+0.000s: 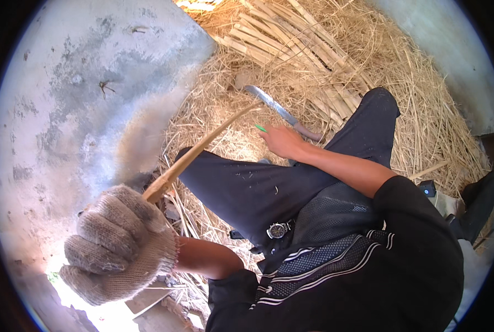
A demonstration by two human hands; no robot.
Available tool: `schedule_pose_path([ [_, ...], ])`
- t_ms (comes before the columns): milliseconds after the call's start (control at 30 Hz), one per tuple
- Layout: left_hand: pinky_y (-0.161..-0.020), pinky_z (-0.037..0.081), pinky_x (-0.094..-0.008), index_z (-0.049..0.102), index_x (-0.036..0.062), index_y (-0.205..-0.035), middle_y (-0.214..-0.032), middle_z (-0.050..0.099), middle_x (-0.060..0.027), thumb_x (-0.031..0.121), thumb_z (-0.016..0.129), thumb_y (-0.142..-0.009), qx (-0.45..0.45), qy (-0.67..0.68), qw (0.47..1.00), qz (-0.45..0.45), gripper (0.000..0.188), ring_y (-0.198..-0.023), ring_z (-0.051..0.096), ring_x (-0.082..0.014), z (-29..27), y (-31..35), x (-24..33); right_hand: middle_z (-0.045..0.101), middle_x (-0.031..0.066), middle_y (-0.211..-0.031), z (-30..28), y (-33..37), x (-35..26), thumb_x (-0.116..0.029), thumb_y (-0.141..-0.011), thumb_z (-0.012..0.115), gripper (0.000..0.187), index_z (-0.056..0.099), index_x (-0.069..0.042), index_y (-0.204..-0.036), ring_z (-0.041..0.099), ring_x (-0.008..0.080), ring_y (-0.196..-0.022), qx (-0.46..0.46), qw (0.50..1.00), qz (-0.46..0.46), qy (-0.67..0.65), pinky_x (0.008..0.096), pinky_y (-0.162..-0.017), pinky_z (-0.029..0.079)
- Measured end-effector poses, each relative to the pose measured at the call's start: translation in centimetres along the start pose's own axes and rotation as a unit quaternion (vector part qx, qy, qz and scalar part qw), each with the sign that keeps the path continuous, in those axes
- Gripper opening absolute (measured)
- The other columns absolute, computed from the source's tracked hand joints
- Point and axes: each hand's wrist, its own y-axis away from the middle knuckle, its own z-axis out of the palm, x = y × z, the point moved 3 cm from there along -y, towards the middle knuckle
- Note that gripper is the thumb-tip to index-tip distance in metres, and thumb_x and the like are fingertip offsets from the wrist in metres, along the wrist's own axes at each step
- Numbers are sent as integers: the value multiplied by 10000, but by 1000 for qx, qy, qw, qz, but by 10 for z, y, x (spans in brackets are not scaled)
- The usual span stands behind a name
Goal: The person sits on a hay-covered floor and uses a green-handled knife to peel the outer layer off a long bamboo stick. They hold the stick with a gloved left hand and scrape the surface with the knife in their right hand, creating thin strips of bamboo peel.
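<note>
My left hand (pixel 119 240), in a grey knitted glove, is closed in a fist low on the left. A long, slightly curved strip of bamboo or wood (pixel 196 149) comes out of it, slanting up to the right over my left knee. My right hand (pixel 283 141) is bare and held above my lap, its fingers closed. A small green object (pixel 261 128) pokes out of those fingers; the rest of it is hidden. Just beyond the right hand, a large knife with a broad blade (pixel 270 103) and brownish handle (pixel 307 131) lies on the straw.
A pile of split strips (pixel 291 41) lies at the top among shavings and straw (pixel 424 110). A stained pale wall (pixel 75 94) rises on the left, another surface (pixel 451 50) at the upper right. My dark-trousered legs (pixel 241 182) are bent; a wristwatch (pixel 278 230) shows by my lap.
</note>
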Motion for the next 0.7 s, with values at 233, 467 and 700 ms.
schedule_pose_path([
  [233, -307, 404, -271, 451, 169, -517, -433, 430, 2, 362, 347, -941, -98, -8, 995, -22, 478, -316, 385, -119, -22, -3, 4, 625, 267, -743, -78, 35, -57, -298, -1009, 431, 349, 567, 23, -1034, 635, 431, -717, 38, 999, -38, -9, 515, -657, 496],
  [467, -346, 449, -259, 478, 169, -526, -463, 465, 11, 411, 370, -931, -173, 6, 984, -29, 484, -373, 445, -114, -33, 4, 8, 549, 224, -590, -65, 88, -126, -251, -980, 506, 250, 509, -3, -1007, 604, 413, -577, 98, 964, -239, -60, 488, -514, 451],
  [700, -322, 432, -284, 466, 171, -528, -453, 446, 10, 396, 358, -930, -56, -13, 998, 17, 474, -345, 416, -113, -43, 22, 13, 539, 226, -522, -65, 82, -110, -238, -989, 479, 238, 483, -1, -998, 587, 439, -513, 71, 975, -171, -126, 521, -500, 471],
])
